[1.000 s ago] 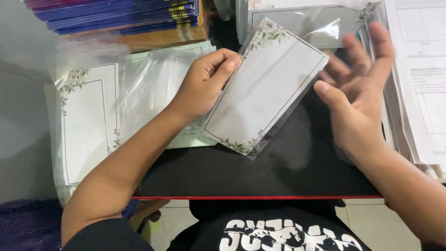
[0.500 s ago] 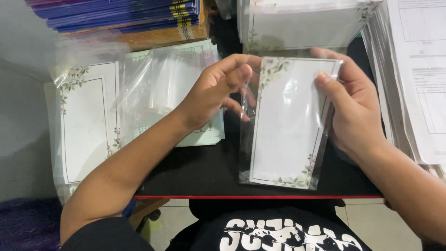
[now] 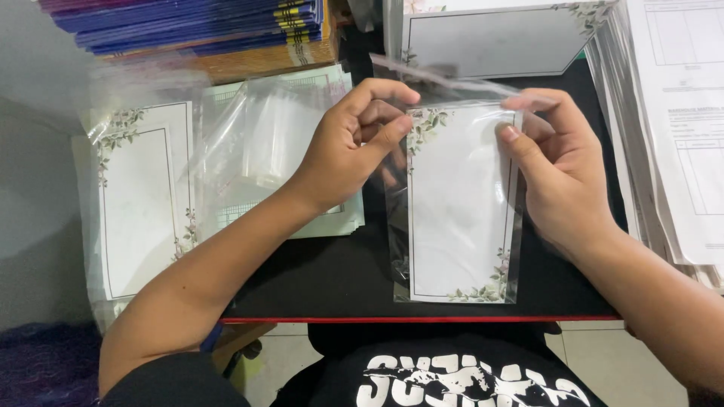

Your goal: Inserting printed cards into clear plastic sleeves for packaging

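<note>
At the far left of the bench [image 3: 317,290] we saw a stack of white cards with leafy borders [image 3: 139,203] in clear wrap, lying lengthwise away from us. Just beside it to the right lay a loose heap of empty clear sleeves [image 3: 264,143] on pale green sheets, and behind both stood a pile of blue-edged books [image 3: 204,22].

Our left hand [image 3: 351,147] came next, its thumb and forefinger pinched shut on the upper left corner of the card in its clear sleeve [image 3: 460,218]. That card sat near the middle of the black bench, just ahead of our body, its long axis running from us toward the back of the bench, the short upper edge pointing away and the lower edge close to the red front rim. Leaf sprigs showed at its top left and bottom right corners. The sleeve's open flap stood up past the card's top edge.

Our right hand [image 3: 558,177] gripped the upper right corner, thumb on the front, fingers curled behind.

Behind the hands lay another bordered card [image 3: 490,41], set crosswise, and at the far right a thick stack of printed paper forms [image 3: 679,128].
</note>
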